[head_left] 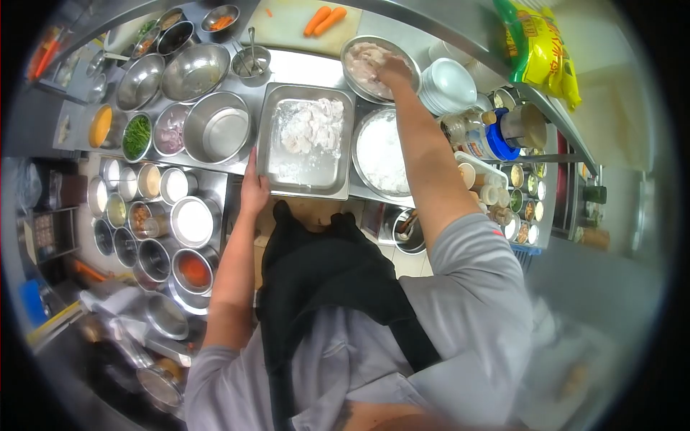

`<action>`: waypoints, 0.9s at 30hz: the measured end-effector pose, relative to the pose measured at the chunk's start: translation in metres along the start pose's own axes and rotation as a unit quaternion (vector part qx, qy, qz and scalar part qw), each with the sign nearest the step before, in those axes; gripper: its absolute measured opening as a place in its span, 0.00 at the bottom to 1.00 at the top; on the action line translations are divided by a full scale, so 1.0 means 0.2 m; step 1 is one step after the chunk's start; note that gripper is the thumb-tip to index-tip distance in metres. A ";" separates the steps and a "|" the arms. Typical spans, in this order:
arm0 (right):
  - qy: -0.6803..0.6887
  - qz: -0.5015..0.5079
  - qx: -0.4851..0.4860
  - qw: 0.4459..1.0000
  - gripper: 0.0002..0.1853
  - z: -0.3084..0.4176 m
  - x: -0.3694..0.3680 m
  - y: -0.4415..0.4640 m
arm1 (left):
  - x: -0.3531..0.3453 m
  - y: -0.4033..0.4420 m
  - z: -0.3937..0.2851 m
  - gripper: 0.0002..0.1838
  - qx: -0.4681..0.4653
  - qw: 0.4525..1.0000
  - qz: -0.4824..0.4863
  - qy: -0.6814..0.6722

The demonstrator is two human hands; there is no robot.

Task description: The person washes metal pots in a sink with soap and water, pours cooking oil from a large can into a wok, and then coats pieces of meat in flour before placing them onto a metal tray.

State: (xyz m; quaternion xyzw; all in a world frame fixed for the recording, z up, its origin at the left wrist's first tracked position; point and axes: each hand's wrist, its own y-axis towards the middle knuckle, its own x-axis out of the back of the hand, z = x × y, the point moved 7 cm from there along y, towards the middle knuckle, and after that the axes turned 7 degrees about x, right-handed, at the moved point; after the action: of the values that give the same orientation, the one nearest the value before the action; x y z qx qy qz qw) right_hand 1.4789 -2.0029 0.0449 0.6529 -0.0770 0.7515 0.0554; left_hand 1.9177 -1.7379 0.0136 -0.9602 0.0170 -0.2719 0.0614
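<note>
My right hand [394, 72] reaches into a metal bowl of pale raw meat [364, 62] at the back, its fingers closed at the meat and partly hidden. My left hand [255, 188] grips the near left side of a rectangular metal tray [305, 188]. White-floured meat pieces [313, 128] lie spread in the tray, with loose flour around them. Right of the tray, under my right forearm, stands a round bowl of white flour [381, 152].
Left of the tray are an empty steel pot [218, 127], sliced onions [170, 131] and chopped greens [136, 136]. Carrots [329, 21] lie on a cutting board [277, 29] behind. Stacked white bowls [449, 82] and jars stand right. A yellow-green bag [543, 54] sits on the overhead shelf.
</note>
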 end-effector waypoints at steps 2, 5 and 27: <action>0.000 -0.004 0.002 1.000 0.42 -0.01 0.03 -0.01 | -0.01 0.00 0.01 0.40 0.001 1.000 -0.003 0.008; 0.054 -0.019 0.080 0.995 0.42 -0.03 0.06 0.01 | -0.01 0.00 0.01 0.40 -0.009 1.000 -0.006 0.009; 0.578 0.072 0.022 0.812 0.18 -0.27 0.37 -0.13 | -0.04 0.00 0.07 0.41 -0.010 1.000 0.011 0.015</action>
State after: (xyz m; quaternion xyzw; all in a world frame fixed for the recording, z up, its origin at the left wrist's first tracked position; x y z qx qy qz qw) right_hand 1.4208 -1.9688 0.1125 0.0917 -0.0605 0.9937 0.0210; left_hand 1.9187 -1.7364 -0.0014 -0.9564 0.0314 -0.2851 0.0547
